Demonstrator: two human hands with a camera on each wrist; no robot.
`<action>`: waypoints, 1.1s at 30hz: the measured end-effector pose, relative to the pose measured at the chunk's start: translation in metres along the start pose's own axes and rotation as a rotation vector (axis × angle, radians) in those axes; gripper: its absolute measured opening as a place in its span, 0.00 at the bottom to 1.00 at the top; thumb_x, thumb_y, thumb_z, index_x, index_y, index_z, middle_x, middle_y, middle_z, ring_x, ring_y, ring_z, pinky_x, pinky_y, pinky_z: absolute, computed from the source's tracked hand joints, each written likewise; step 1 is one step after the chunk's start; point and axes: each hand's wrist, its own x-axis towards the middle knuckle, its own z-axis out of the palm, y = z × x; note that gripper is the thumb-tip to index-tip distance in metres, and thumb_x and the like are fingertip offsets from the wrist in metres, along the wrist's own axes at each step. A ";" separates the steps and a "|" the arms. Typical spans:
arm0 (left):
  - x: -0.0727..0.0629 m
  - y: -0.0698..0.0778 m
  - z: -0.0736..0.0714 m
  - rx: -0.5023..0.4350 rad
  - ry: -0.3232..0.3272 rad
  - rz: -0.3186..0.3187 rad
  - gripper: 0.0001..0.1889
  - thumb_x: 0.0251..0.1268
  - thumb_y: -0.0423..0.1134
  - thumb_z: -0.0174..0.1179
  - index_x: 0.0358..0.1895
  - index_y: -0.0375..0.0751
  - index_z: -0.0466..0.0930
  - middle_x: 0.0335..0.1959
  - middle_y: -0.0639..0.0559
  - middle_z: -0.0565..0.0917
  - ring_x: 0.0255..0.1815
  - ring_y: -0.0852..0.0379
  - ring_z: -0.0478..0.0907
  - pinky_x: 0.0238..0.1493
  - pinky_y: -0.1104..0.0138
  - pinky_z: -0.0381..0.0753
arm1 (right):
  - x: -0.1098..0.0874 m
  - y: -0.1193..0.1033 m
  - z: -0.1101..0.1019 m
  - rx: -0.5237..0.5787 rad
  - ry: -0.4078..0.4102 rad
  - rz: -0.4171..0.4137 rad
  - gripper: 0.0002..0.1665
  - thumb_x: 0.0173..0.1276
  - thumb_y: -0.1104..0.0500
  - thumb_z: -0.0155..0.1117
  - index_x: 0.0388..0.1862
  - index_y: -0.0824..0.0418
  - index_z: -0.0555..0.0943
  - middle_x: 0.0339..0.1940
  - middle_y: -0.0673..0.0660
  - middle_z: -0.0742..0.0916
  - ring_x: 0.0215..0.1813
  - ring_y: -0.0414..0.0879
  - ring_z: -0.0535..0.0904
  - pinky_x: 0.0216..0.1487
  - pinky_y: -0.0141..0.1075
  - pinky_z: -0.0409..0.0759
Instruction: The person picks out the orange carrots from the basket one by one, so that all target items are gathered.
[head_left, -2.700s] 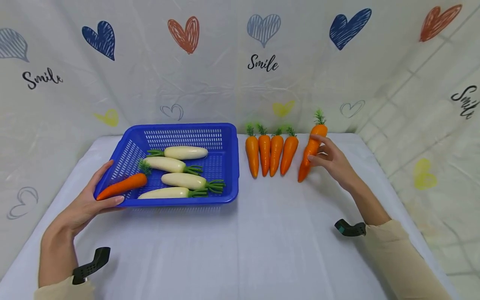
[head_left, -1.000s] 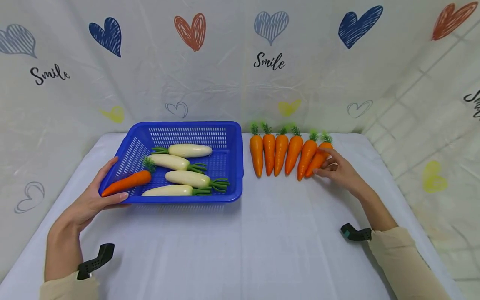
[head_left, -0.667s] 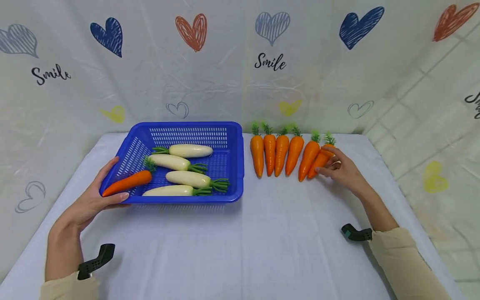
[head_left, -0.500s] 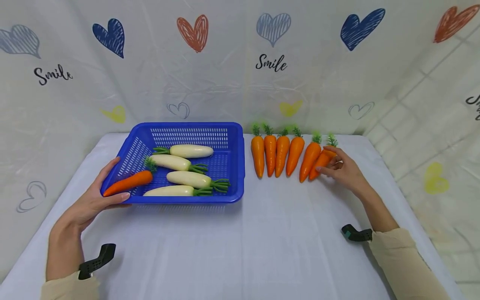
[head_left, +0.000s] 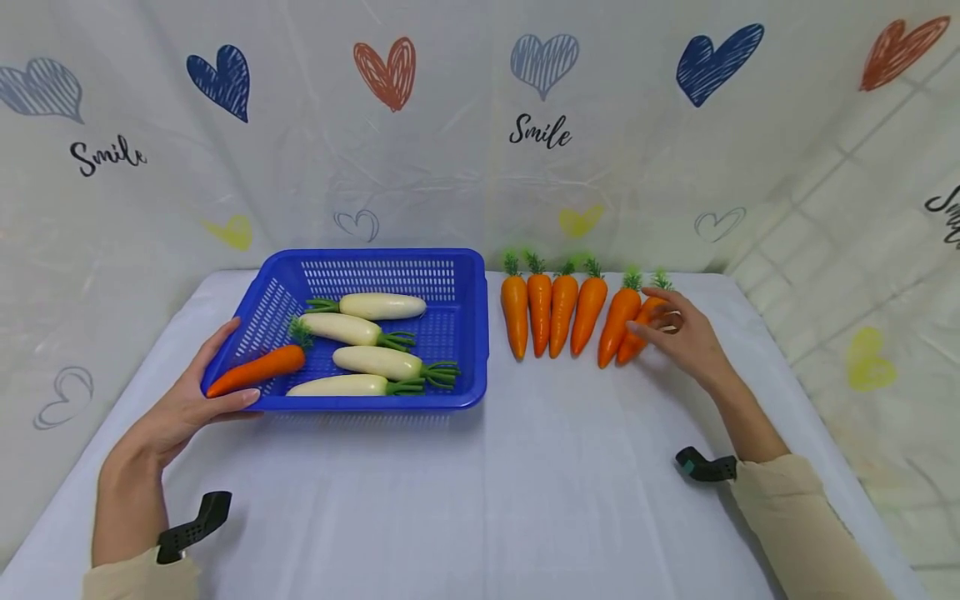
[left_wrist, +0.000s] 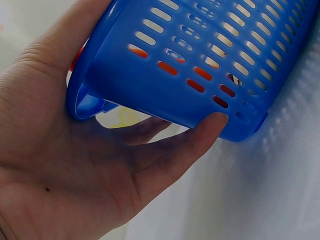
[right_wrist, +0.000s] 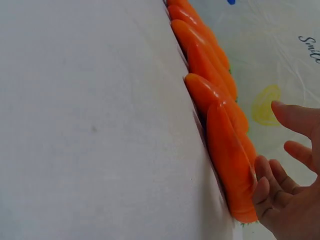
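Note:
My left hand grips the near left corner of a blue plastic basket, thumb on the front rim. The left wrist view shows its fingers reaching under and against the slotted wall. Inside the basket lie several white radishes and one carrot, the carrot by the left wall. Right of the basket, several carrots lie in a row, green tops toward the back. My right hand is at the rightmost carrot, thumb and fingers parted, fingertips close beside it in the right wrist view.
A white cloth covers the table. Behind it hangs a pale sheet printed with hearts and words, close to the carrot tops. Each wrist carries a black camera mount.
The carrot in my right hand was set down in the row, and another now lies at its right end. The right fingers have loosened from that last carrot. The left hand keeps its grip.

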 end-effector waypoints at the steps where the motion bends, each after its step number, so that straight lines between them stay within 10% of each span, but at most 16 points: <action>1: 0.001 0.000 0.001 -0.005 -0.001 -0.001 0.55 0.74 0.46 0.63 0.80 0.86 0.25 0.85 0.33 0.26 0.74 0.21 0.59 0.55 0.63 0.89 | 0.000 -0.001 0.001 0.003 0.005 -0.001 0.40 0.71 0.51 0.72 0.78 0.56 0.69 0.58 0.65 0.79 0.43 0.31 0.77 0.38 0.20 0.78; 13: 0.003 0.001 0.003 0.006 -0.007 0.003 0.54 0.74 0.46 0.62 0.79 0.86 0.24 0.85 0.32 0.27 0.74 0.21 0.59 0.58 0.58 0.88 | 0.006 -0.031 0.016 0.070 -0.015 -0.014 0.34 0.74 0.50 0.70 0.75 0.54 0.73 0.61 0.65 0.83 0.58 0.57 0.82 0.51 0.20 0.76; 33: 0.002 -0.005 -0.003 -0.031 -0.022 0.012 0.52 0.76 0.45 0.60 0.79 0.88 0.25 0.84 0.31 0.25 0.74 0.19 0.58 0.50 0.65 0.90 | 0.029 -0.088 0.052 0.173 -0.139 -0.136 0.29 0.73 0.52 0.70 0.70 0.57 0.78 0.63 0.64 0.84 0.62 0.57 0.83 0.58 0.33 0.84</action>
